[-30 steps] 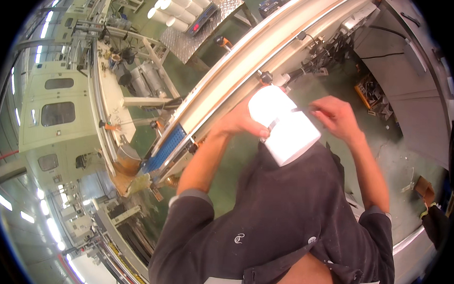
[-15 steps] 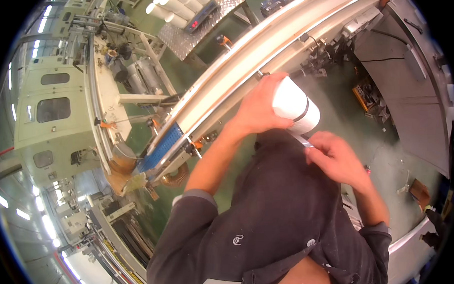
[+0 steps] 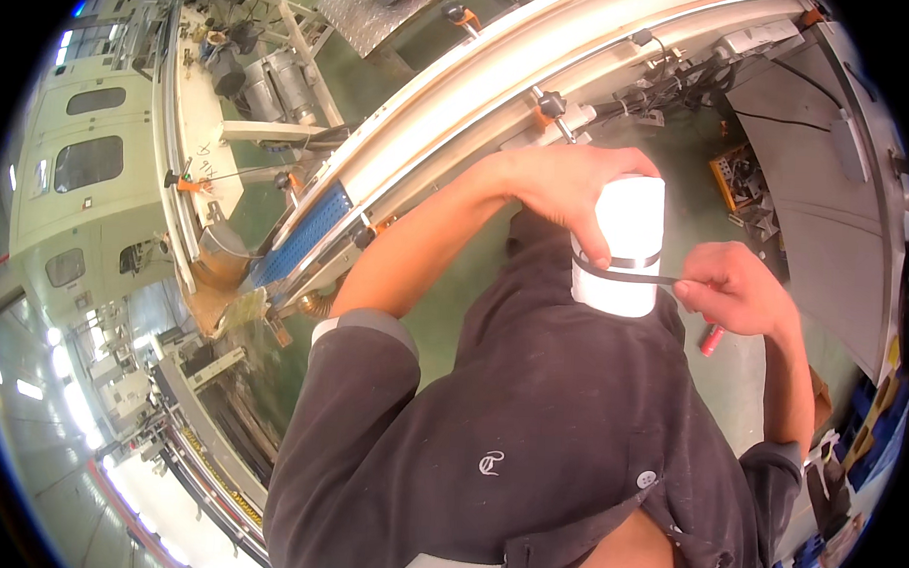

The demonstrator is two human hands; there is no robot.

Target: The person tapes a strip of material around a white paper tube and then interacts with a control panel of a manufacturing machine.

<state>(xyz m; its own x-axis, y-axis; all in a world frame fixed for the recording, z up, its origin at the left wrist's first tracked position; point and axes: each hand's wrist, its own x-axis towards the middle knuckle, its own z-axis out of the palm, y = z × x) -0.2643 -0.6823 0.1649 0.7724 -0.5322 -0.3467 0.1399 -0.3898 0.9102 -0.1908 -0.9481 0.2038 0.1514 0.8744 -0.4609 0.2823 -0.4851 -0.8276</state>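
A white cylindrical roll (image 3: 629, 218) stands out in front of my body, nearly upright. My left hand (image 3: 568, 190) is closed round its upper left side, with the thumb pressed on its front. A thin, dark, flexible strip (image 3: 620, 277) wraps round the roll's lower part, its two turns lying a little apart at the front. The strip's free end runs to the right, and my right hand (image 3: 735, 286) pinches it between thumb and fingers. Below that hand a small red thing (image 3: 713, 339) shows; I cannot tell its kind.
A long pale conveyor (image 3: 481, 95) with a blue perforated section (image 3: 311, 234) runs diagonally beyond my left arm. Clamp knobs (image 3: 551, 105) stick out from its side. A metal-topped table (image 3: 359, 15) stands behind it. To the right are a grey cabinet (image 3: 818, 197) and an orange tray of parts (image 3: 733, 184).
The roll has turned from tilted to nearly upright and shifted right and down. My right hand has moved up and right, and the strip it pinches now stretches across the roll's front.
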